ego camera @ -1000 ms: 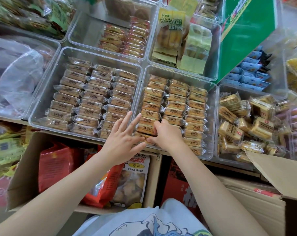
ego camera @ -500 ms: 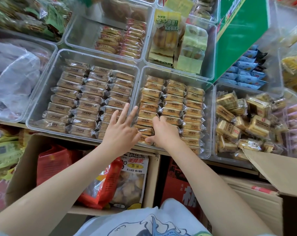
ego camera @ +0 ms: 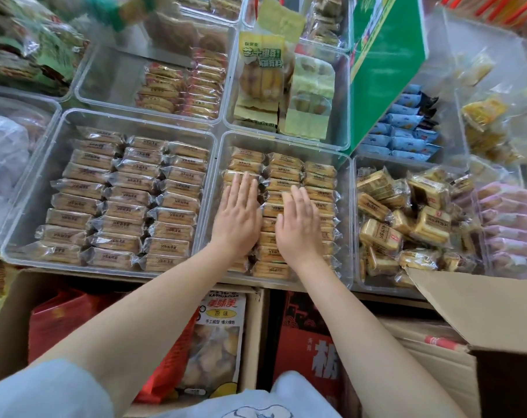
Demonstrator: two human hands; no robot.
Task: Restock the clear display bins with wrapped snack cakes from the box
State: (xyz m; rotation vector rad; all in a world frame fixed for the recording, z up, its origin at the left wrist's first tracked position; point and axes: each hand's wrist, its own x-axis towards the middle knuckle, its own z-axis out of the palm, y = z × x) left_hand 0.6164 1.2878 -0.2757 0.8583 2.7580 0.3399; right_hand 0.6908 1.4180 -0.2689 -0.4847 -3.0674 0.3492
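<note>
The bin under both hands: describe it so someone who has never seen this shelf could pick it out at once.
Start at the tall green carton standing among the clear bins. The bin sits just below and left of it, in the front row by the shelf edge, with the left hand and right hand flat on its cakes. Its left neighbour holds similar neat rows but no hands; its right neighbour is a loose jumble.

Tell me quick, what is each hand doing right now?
Left hand: open, fingers straight, lying flat on the snack cakes in the bin.
Right hand: open, flat on the same cakes, holding nothing.
</note>
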